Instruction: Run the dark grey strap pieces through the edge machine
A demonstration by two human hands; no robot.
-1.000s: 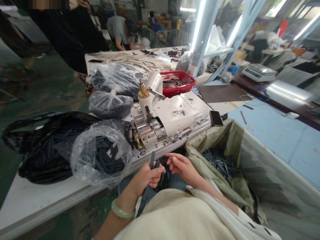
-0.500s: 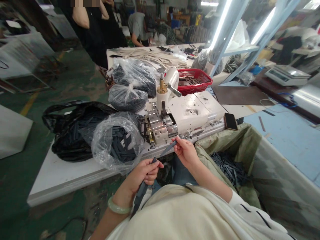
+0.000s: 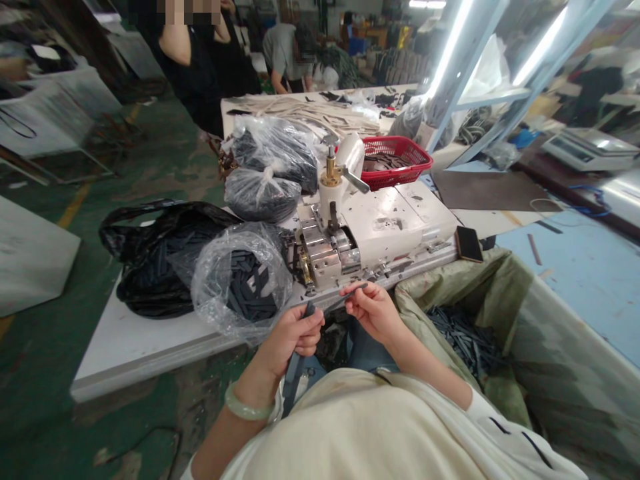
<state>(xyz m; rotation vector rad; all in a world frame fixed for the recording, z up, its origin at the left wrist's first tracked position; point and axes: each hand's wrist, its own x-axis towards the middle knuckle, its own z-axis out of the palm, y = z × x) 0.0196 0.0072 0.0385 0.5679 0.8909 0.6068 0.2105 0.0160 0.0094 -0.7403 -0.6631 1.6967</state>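
Observation:
My left hand (image 3: 296, 335) is closed around several dark grey strips (image 3: 294, 385) that hang below the fist, their top ends poking out above the thumb. In a pinch between thumb and fingers, my right hand (image 3: 376, 312) holds one thin dark strip (image 3: 345, 297), which slants down toward the left hand. Whether that strip touches the left hand's strips I cannot tell. Both hands are in front of a white machine (image 3: 400, 217) with a metal roller head and a brass post (image 3: 331, 172), just short of its table edge.
On the left of the table (image 3: 165, 347), a clear plastic bag (image 3: 210, 293) and a black bag (image 3: 127, 293) hold dark strips. Behind are tied bags (image 3: 263, 193) and a red basket (image 3: 395, 175). A phone (image 3: 469, 244) lies right, above a cloth-lined bin (image 3: 415, 293) of strips. People stand beyond.
The strip in my right hand has swung flatter, and its end has come away from the left hand's front. My left hand's strips now stick up more. The view has shifted slightly left.

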